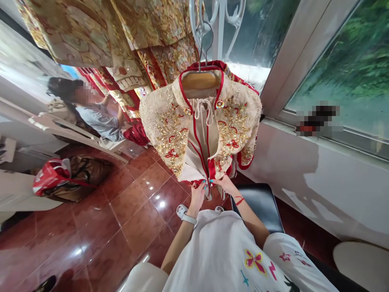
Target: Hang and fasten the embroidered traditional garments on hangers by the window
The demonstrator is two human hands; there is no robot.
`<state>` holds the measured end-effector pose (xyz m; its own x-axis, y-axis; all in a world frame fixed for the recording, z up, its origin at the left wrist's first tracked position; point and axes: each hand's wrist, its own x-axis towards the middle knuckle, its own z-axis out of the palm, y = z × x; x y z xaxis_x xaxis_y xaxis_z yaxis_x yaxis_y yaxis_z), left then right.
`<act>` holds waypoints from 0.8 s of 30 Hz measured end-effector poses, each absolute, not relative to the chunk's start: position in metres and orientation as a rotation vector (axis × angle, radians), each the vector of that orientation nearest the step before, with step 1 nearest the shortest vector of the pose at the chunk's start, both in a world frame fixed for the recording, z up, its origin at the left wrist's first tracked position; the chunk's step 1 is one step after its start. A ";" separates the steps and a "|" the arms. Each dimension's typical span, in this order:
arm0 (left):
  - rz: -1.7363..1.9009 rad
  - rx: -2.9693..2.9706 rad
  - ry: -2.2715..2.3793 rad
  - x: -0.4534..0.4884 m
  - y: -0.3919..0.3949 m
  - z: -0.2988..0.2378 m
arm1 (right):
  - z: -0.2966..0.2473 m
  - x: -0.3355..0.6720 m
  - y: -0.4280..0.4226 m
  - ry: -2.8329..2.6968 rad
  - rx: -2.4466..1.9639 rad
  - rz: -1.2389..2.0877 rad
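A cream jacket with gold beading, red embroidery and red piping hangs in front of me from a metal hanger. Its front panels part, showing a pale lining and a tied white drawstring below the collar. At the lower front edge, my left hand is closed on the turned-back hem, the pale underside of the panel showing. Close beside it, my right hand pinches the other front edge near its red trim. The fingertips of both hands nearly meet; what lies exactly between them is too small to make out.
Gold and red garments hang at upper left. A person sits on a white bench beyond them. A black chair stands by the right wall, under a window. Bags lie on the tiled floor at left.
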<state>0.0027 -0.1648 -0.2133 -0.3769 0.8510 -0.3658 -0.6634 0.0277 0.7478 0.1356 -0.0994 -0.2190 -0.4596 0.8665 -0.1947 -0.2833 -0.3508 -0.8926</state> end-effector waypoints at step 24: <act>1.567 0.366 1.208 0.000 -0.168 -0.196 | -0.222 0.124 -0.105 -1.143 -0.879 1.781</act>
